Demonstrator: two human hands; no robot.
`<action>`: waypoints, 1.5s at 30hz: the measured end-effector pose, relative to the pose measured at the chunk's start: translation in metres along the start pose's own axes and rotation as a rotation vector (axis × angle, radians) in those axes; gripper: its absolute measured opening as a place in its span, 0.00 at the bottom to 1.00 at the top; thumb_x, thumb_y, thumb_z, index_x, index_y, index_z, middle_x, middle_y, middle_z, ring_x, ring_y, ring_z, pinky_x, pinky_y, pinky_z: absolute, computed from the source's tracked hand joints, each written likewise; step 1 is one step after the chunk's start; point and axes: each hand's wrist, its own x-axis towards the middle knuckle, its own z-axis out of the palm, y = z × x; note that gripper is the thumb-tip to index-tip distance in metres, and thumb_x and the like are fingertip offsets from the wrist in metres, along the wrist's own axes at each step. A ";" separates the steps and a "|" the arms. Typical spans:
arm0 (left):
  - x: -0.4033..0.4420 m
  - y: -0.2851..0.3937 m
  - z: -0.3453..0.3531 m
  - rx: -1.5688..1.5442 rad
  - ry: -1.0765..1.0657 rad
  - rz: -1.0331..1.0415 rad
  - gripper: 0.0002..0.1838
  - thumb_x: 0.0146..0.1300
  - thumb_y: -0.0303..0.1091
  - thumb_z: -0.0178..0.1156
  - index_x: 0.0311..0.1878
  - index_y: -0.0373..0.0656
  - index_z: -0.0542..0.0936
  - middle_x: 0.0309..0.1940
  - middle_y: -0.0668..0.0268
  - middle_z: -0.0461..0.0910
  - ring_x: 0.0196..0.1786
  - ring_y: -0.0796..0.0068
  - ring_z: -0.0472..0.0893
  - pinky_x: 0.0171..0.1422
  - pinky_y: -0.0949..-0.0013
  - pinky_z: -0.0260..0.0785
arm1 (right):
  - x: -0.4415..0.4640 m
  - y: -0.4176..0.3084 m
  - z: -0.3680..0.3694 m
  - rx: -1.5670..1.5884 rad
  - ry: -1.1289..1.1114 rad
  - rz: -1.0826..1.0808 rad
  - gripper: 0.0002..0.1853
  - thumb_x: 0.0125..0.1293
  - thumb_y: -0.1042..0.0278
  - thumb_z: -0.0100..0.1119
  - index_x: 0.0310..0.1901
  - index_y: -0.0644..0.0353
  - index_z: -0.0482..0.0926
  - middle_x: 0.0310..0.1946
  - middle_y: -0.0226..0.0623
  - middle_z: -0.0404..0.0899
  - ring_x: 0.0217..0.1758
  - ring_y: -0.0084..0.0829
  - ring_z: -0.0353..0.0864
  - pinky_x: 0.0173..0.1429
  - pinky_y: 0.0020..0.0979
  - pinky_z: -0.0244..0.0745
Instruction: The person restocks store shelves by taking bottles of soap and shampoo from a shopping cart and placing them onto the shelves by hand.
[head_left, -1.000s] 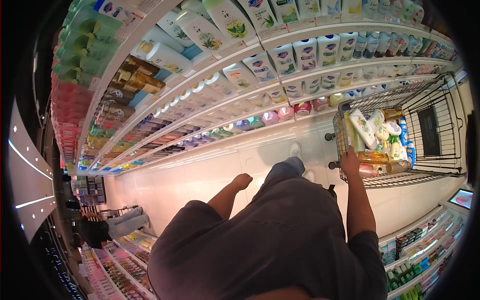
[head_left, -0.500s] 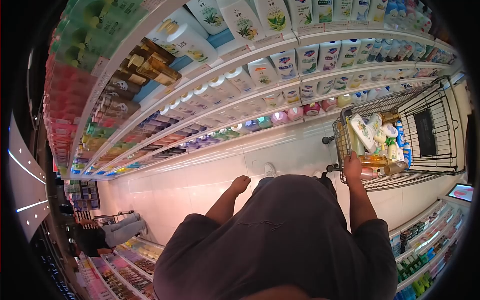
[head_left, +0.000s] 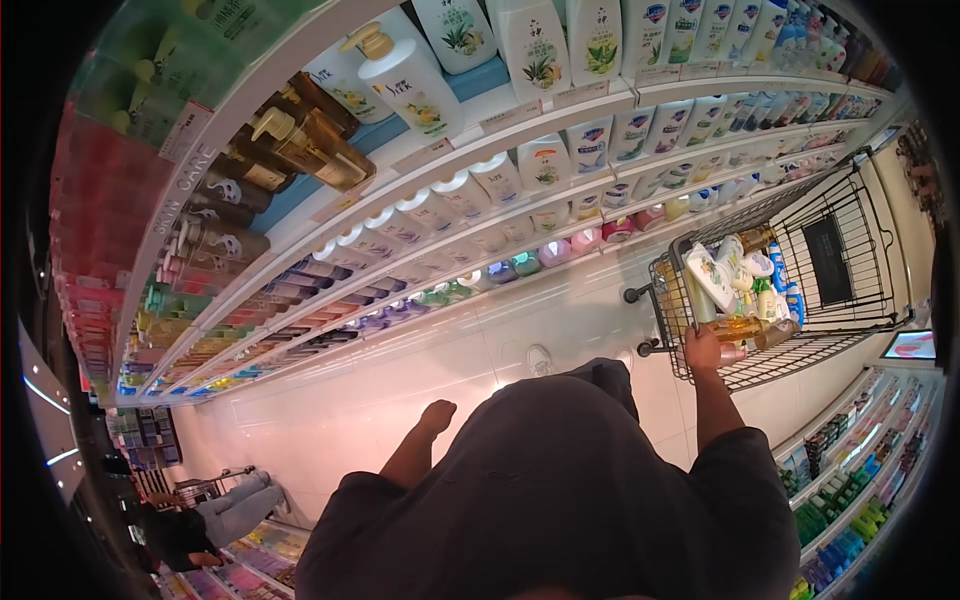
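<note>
While the left hand [head_left: 436, 416] is hanging curled, the right hand [head_left: 702, 350] is gripping a stiff, likely heavy cart [head_left: 826, 262] by its sturdy-looking end.

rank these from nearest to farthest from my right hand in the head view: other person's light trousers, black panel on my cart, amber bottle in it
1. Amber bottle: inside the cart, right beside the right hand
2. Black panel: across the cart, toward its far end
3. Other person's light trousers: off at the view's lower left
</note>
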 end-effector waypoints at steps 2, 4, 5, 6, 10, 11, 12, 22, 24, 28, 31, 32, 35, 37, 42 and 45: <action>0.006 -0.026 0.024 -0.210 0.150 -0.097 0.14 0.66 0.34 0.47 0.40 0.35 0.80 0.44 0.46 0.81 0.52 0.45 0.79 0.58 0.49 0.71 | -0.007 -0.005 0.004 -0.007 0.023 -0.010 0.21 0.67 0.52 0.49 0.43 0.63 0.81 0.39 0.58 0.82 0.47 0.57 0.81 0.54 0.51 0.73; 0.011 -0.020 0.011 -0.742 0.159 -0.360 0.14 0.66 0.33 0.46 0.38 0.35 0.80 0.44 0.45 0.81 0.51 0.44 0.78 0.57 0.48 0.70 | -0.015 -0.004 0.014 0.007 0.040 0.012 0.21 0.67 0.51 0.50 0.44 0.62 0.81 0.39 0.58 0.83 0.46 0.57 0.81 0.53 0.52 0.73; 0.011 -0.018 -0.011 -0.379 0.047 -0.131 0.17 0.67 0.35 0.45 0.39 0.33 0.81 0.47 0.44 0.80 0.52 0.42 0.77 0.60 0.49 0.69 | -0.019 -0.009 0.014 -0.006 0.030 0.012 0.21 0.67 0.51 0.50 0.44 0.62 0.81 0.39 0.58 0.83 0.46 0.58 0.81 0.53 0.53 0.73; 0.017 -0.020 -0.014 -0.210 0.053 -0.026 0.15 0.66 0.33 0.46 0.39 0.33 0.80 0.48 0.43 0.80 0.51 0.42 0.77 0.58 0.48 0.70 | -0.023 -0.014 0.013 -0.018 0.019 0.012 0.21 0.67 0.51 0.49 0.44 0.62 0.81 0.38 0.58 0.83 0.46 0.58 0.81 0.53 0.53 0.74; 0.042 -0.024 -0.007 -0.438 0.154 -0.006 0.20 0.68 0.41 0.50 0.48 0.34 0.81 0.40 0.50 0.83 0.44 0.54 0.81 0.50 0.54 0.73 | -0.039 -0.028 0.012 0.005 0.002 0.034 0.19 0.68 0.53 0.50 0.43 0.63 0.80 0.37 0.58 0.82 0.44 0.58 0.82 0.52 0.53 0.74; 0.033 -0.002 -0.037 -0.631 0.139 -0.140 0.21 0.68 0.43 0.52 0.50 0.35 0.81 0.38 0.54 0.83 0.40 0.60 0.81 0.48 0.57 0.73 | -0.043 -0.035 0.010 -0.003 -0.002 0.022 0.18 0.68 0.54 0.50 0.42 0.63 0.80 0.36 0.58 0.82 0.43 0.58 0.82 0.51 0.53 0.74; 0.027 0.016 -0.063 -0.822 0.124 -0.280 0.22 0.68 0.45 0.54 0.51 0.35 0.82 0.36 0.57 0.83 0.37 0.66 0.81 0.45 0.61 0.73 | -0.046 -0.037 0.010 -0.011 -0.006 0.008 0.17 0.68 0.55 0.50 0.41 0.63 0.79 0.36 0.59 0.82 0.42 0.58 0.82 0.51 0.53 0.74; 0.050 0.003 -0.099 -0.883 0.056 -0.329 0.19 0.68 0.43 0.54 0.47 0.37 0.83 0.37 0.58 0.84 0.39 0.66 0.82 0.46 0.61 0.75 | -0.061 -0.040 0.026 0.089 0.074 -0.055 0.13 0.67 0.58 0.52 0.39 0.60 0.79 0.30 0.54 0.81 0.38 0.55 0.82 0.43 0.53 0.75; 0.075 -0.040 -0.059 -0.810 0.133 -0.217 0.19 0.67 0.43 0.52 0.48 0.38 0.83 0.43 0.53 0.84 0.48 0.58 0.82 0.53 0.58 0.74 | -0.066 -0.043 0.021 0.108 0.095 -0.094 0.13 0.67 0.59 0.52 0.39 0.61 0.78 0.30 0.53 0.81 0.37 0.55 0.82 0.43 0.52 0.75; 0.088 -0.031 -0.089 -0.204 0.059 0.101 0.18 0.68 0.41 0.50 0.46 0.37 0.82 0.49 0.49 0.82 0.56 0.49 0.79 0.60 0.55 0.71 | -0.068 -0.041 0.030 0.102 0.142 -0.101 0.11 0.65 0.60 0.55 0.37 0.60 0.79 0.28 0.50 0.81 0.35 0.52 0.82 0.41 0.49 0.77; 0.101 -0.039 -0.090 -0.173 0.125 0.202 0.18 0.68 0.41 0.49 0.46 0.36 0.81 0.50 0.48 0.81 0.56 0.49 0.79 0.60 0.55 0.70 | -0.071 -0.044 0.024 0.117 0.128 -0.145 0.12 0.62 0.61 0.55 0.39 0.61 0.79 0.32 0.49 0.83 0.37 0.49 0.84 0.46 0.47 0.78; 0.105 -0.034 -0.099 -0.240 0.093 0.151 0.19 0.68 0.42 0.49 0.46 0.36 0.81 0.51 0.48 0.81 0.55 0.49 0.79 0.60 0.55 0.70 | -0.073 -0.046 0.021 0.113 0.127 -0.129 0.12 0.62 0.61 0.55 0.39 0.61 0.79 0.32 0.49 0.83 0.37 0.49 0.84 0.46 0.47 0.78; 0.109 -0.013 -0.118 -0.335 0.075 0.031 0.21 0.69 0.43 0.48 0.47 0.35 0.81 0.48 0.47 0.82 0.54 0.49 0.80 0.58 0.56 0.70 | -0.074 -0.054 0.007 0.138 -0.055 -0.036 0.20 0.64 0.55 0.55 0.48 0.63 0.79 0.38 0.51 0.83 0.43 0.51 0.83 0.50 0.48 0.77; 0.110 -0.005 -0.133 -0.477 0.057 -0.085 0.20 0.70 0.45 0.50 0.45 0.35 0.81 0.39 0.52 0.84 0.45 0.58 0.83 0.52 0.61 0.72 | -0.075 -0.060 -0.003 0.162 -0.117 -0.016 0.23 0.66 0.51 0.54 0.50 0.63 0.78 0.39 0.52 0.83 0.46 0.51 0.83 0.52 0.47 0.76; 0.109 0.017 -0.154 -0.806 -0.007 -0.231 0.19 0.71 0.44 0.52 0.44 0.36 0.80 0.31 0.65 0.81 0.35 0.74 0.79 0.42 0.67 0.70 | -0.064 -0.028 0.014 0.294 -0.179 -0.093 0.29 0.69 0.44 0.53 0.54 0.65 0.78 0.42 0.54 0.83 0.50 0.50 0.82 0.56 0.42 0.75; 0.094 0.042 -0.167 -0.885 0.091 -0.256 0.18 0.71 0.44 0.52 0.41 0.36 0.79 0.28 0.67 0.78 0.33 0.77 0.76 0.39 0.67 0.69 | -0.033 -0.009 -0.005 0.549 -0.221 0.069 0.25 0.70 0.47 0.53 0.51 0.63 0.81 0.42 0.52 0.84 0.49 0.50 0.83 0.56 0.39 0.75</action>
